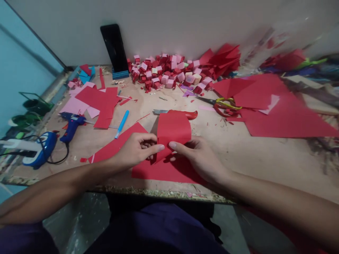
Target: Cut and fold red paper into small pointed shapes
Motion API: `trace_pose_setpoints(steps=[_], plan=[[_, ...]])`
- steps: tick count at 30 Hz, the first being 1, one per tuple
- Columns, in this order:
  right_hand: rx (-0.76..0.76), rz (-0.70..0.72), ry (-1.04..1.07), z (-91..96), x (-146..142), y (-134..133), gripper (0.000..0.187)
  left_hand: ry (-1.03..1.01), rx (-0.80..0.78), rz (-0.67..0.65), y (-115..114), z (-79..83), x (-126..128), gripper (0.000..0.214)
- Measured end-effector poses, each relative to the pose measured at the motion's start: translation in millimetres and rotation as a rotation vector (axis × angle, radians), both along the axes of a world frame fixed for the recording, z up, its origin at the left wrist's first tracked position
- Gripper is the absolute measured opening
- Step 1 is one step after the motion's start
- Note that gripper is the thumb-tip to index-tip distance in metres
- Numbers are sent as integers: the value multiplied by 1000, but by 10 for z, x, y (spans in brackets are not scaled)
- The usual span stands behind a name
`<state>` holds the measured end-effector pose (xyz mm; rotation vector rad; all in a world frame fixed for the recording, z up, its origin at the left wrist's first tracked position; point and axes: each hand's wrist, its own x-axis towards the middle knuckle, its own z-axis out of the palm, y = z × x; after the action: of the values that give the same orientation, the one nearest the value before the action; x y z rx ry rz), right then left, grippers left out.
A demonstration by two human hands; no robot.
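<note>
A piece of red paper (174, 126), bent over in a curve, is held up between my two hands above the table. My left hand (141, 148) pinches its lower left edge, thumb on the near face. On the other side my right hand (197, 153) grips the lower right part, its thumb close to the left one. Beneath them lies another red sheet (164, 173), partly hidden by the hands. Just behind the held paper rests a utility knife with a red handle (191, 115), its middle covered by the paper.
Scissors (222, 105) lie at right beside large red sheets (275, 116). Many small pink and red paper boxes (169, 72) are heaped at the back. A phone (115, 47) stands upright in a blue holder. At left are a glue gun (71, 127), a light-blue pen-like tool (122, 124) and paper scraps.
</note>
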<state>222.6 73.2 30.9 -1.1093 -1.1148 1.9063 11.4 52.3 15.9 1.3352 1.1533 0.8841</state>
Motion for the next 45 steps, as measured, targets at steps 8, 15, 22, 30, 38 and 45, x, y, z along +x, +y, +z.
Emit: trace_pose_setpoints(steps=[8,15,22,30,38,45], plan=[[46,22,-44,15,-9,9,24,18,10,0,-3,57,0,21],[91,24,-100,14,-11,-3,19,55,32,-9,5,63,-3,28],[98,45,-96,24,-4,7,24,64,77,-3,0,42,-20,28],[117,25,-86,-59,28,47,41,52,99,48,12,50,-45,25],[93,44,-50,-55,21,53,39,55,105,90,19,37,-42,26],[94,90,-27,-85,13,62,43,93,169,137,-4,58,-27,30]])
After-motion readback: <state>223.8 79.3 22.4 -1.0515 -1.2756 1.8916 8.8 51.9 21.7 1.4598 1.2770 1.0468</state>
